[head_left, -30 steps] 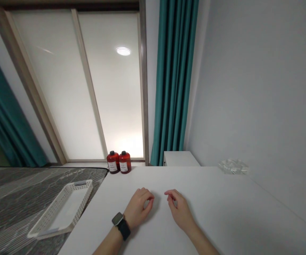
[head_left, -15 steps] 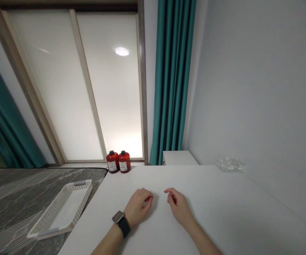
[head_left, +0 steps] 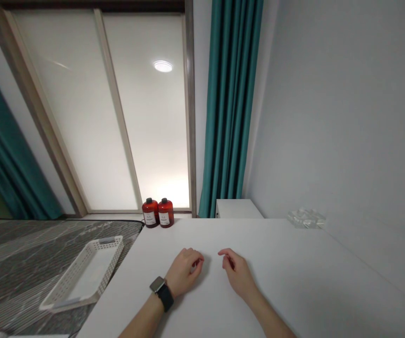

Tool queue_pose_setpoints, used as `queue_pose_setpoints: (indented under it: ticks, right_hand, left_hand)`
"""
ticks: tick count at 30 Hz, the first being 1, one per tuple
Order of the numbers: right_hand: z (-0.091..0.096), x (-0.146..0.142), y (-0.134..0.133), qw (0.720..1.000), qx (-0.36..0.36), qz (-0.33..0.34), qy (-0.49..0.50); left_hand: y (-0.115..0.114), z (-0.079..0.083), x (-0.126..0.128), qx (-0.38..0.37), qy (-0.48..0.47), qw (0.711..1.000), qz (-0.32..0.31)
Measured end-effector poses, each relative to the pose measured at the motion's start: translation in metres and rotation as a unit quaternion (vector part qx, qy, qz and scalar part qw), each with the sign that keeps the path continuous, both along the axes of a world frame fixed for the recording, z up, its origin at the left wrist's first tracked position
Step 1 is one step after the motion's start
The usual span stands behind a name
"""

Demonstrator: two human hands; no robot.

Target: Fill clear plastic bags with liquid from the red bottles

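Observation:
My left hand (head_left: pixel 184 272), with a dark watch (head_left: pixel 162 291) on the wrist, rests on the white table (head_left: pixel 219 319). Its fingers are loosely curled, a gap shows between thumb and index finger, and nothing is in it. To its right, my right hand (head_left: pixel 238 273) lies on the tabletop, likewise holding nothing. The index finger there reaches out toward the left hand, while the other fingers bend inward, thumb apart. A strip of bare tabletop separates the two hands.
Two red-brown bottles (head_left: pixel 166 213) with black caps stand at the table's back left corner. A clear plastic object (head_left: pixel 306 218) sits by the wall at the right. Left of the table, a white perforated basket (head_left: pixel 56 293) lies on a grey patterned surface (head_left: pixel 8 263).
The view has shifted slightly, and a white edge now shows at the bottom left. Both hands keep the same place and pose on the table.

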State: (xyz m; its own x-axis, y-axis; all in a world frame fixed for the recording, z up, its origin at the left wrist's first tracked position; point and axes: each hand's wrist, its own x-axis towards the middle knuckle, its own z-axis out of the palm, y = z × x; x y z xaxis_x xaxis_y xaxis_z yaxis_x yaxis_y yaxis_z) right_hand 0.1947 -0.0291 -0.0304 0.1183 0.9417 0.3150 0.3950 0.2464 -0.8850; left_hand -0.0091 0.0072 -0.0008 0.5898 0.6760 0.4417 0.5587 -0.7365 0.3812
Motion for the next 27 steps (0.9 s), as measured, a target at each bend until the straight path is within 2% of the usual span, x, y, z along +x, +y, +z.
queue_pose_setpoints:
  ticks: [15,27]
  right_hand:
    - [0.001,-0.001,-0.002,1.0,0.007,0.005,-0.019]
    - [0.013,-0.002,-0.005,0.998,0.022,0.021,-0.051]
  left_hand:
    - [-0.004,0.002,0.003,0.004,0.011,1.0,-0.006]
    - [-0.01,0.003,0.007,0.021,0.021,0.999,-0.044]
